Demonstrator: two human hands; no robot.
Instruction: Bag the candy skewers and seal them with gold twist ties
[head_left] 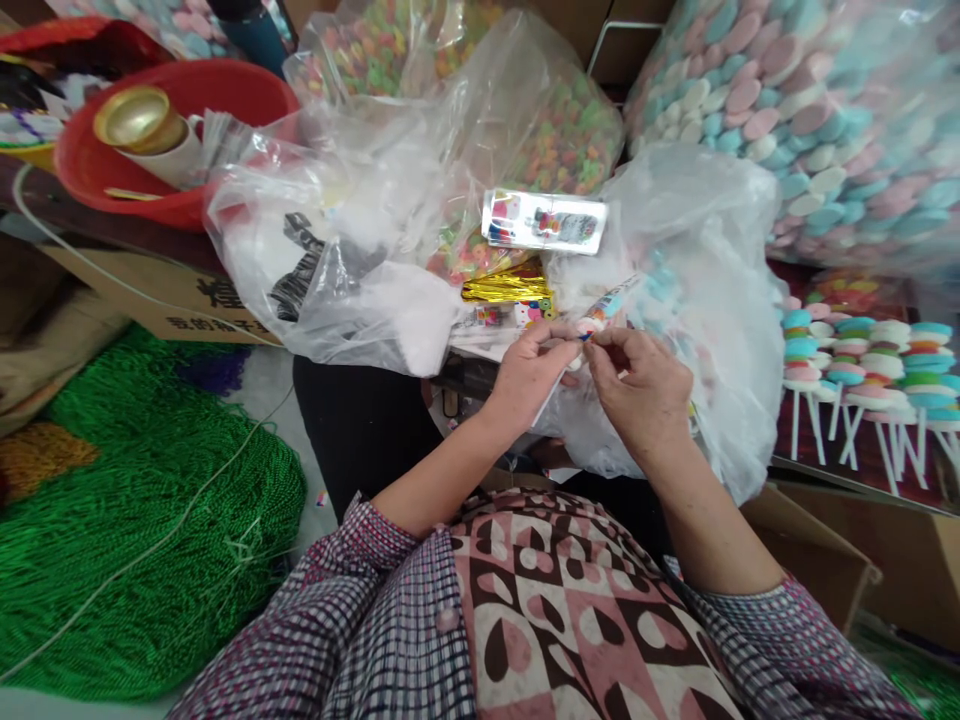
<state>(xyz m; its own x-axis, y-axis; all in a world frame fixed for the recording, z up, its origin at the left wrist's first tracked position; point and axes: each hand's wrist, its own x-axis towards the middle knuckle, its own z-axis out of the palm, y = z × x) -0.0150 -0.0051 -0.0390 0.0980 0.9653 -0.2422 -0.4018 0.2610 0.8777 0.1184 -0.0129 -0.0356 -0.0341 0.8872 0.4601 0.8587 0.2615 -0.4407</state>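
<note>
My left hand is closed, thumb and fingers pinched at the lower end of a wrapped marshmallow lollipop. Its white stick slants down from under that hand. My right hand meets it from the other side, fingertips pinched at the neck of the wrapper; any small piece between them is too small to make out. Just beyond the hands lie a bundle of gold twist ties and a stack of printed clear wrappers.
Finished marshmallow lollipops lie at the right. Large bags of marshmallows and fruit-coloured candy stand behind. A red basin holds a gold bowl. Green cords pile on the floor at left.
</note>
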